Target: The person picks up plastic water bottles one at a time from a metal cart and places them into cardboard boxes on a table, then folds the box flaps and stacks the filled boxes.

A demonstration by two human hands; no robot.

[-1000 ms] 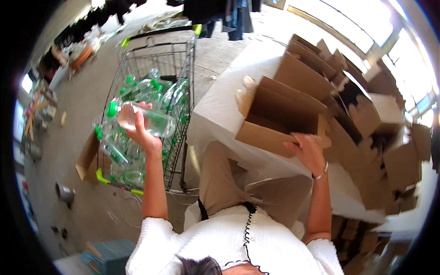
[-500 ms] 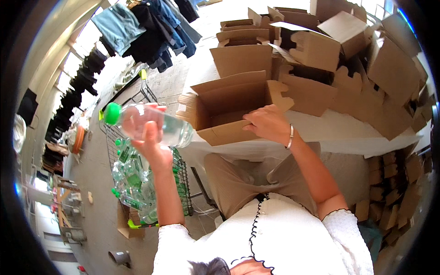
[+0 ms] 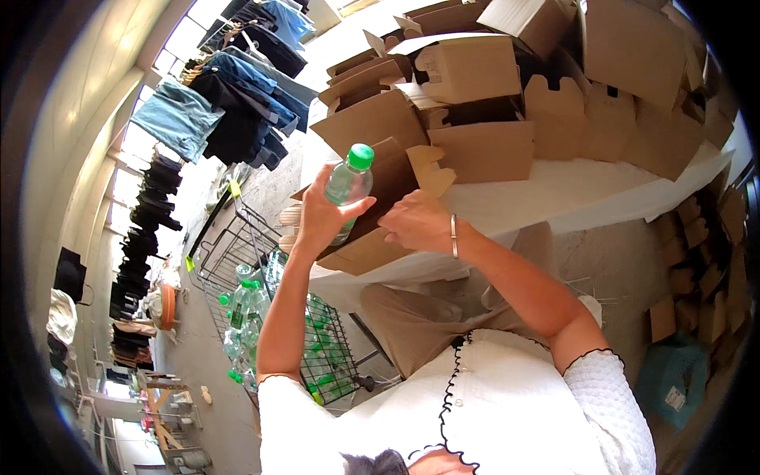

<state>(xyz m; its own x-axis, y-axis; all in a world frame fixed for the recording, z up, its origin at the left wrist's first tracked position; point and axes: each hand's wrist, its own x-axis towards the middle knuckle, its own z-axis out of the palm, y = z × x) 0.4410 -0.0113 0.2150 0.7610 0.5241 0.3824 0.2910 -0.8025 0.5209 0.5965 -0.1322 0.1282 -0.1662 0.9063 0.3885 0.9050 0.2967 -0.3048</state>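
Note:
A clear plastic bottle (image 3: 349,184) with a green cap is gripped in my left hand (image 3: 319,222). It stands nearly upright over an open cardboard box (image 3: 366,254), cap up, its lower end partly hidden behind my thumb and the box wall. My right hand (image 3: 421,224) is closed at the right part of the box's near edge, fingers curled over the rim. The box sits at the front of a white-covered table (image 3: 546,198). Its inside is dark and mostly covered by my hands.
Left of my legs stands a wire shopping cart (image 3: 212,265) holding several green-capped bottles (image 3: 252,305). Many open cardboard boxes (image 3: 481,150) crowd the table's back and right. Folded cardboard (image 3: 697,277) and a teal bag (image 3: 673,380) lie at lower right. Clothes (image 3: 237,103) hang at far left.
My left hand has carried the bottle right, from above the cart to over the box, and turned it from sideways to nearly upright. My right hand stays at the box edge. The view has shifted.

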